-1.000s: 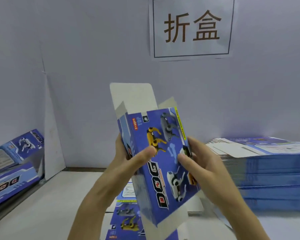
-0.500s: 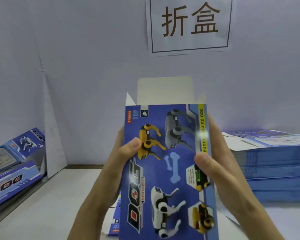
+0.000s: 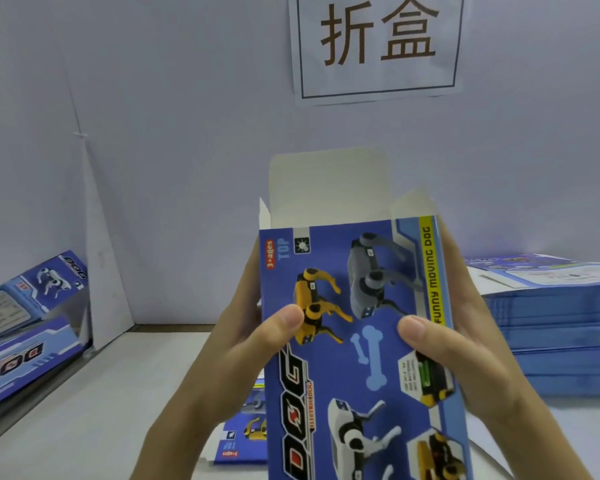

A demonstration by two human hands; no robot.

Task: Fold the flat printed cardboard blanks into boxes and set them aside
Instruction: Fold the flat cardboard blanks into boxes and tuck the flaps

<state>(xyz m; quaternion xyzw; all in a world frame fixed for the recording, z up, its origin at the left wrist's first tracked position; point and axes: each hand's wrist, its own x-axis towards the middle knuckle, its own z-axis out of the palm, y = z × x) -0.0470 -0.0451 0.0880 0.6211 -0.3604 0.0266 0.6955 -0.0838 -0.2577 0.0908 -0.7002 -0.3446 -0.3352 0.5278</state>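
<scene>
A pale table (image 3: 84,427) runs back to a plain grey-white wall (image 3: 187,98). High on the wall hangs a white paper sign (image 3: 378,46) with a thin black border and two large brown characters. At the left a white panel (image 3: 101,254) leans in the corner, and beside it finished blue boxes (image 3: 25,323) lie tilted against one another at the table's edge. On the right sits a tall stack of flat blue blanks (image 3: 561,323). One more flat blank (image 3: 243,434) lies on the table under the arms, mostly hidden.

The box (image 3: 357,341) is held up in the air in front of the wall, above the table, with its printed front facing the camera. Its white top flap (image 3: 329,188) stands upright, with a small side flap at each end. The left hand (image 3: 250,341) grips the box's left edge, thumb pressed on the front near the yellow dog picture and fingers behind. The right hand (image 3: 465,348) grips the right edge the same way, thumb on the front beside the yellow strip.

A second ago the box was turned cornerwise and tilted, showing a narrow side; now it faces square on. Since half a second ago it has barely shifted, and both hands keep the same hold.
</scene>
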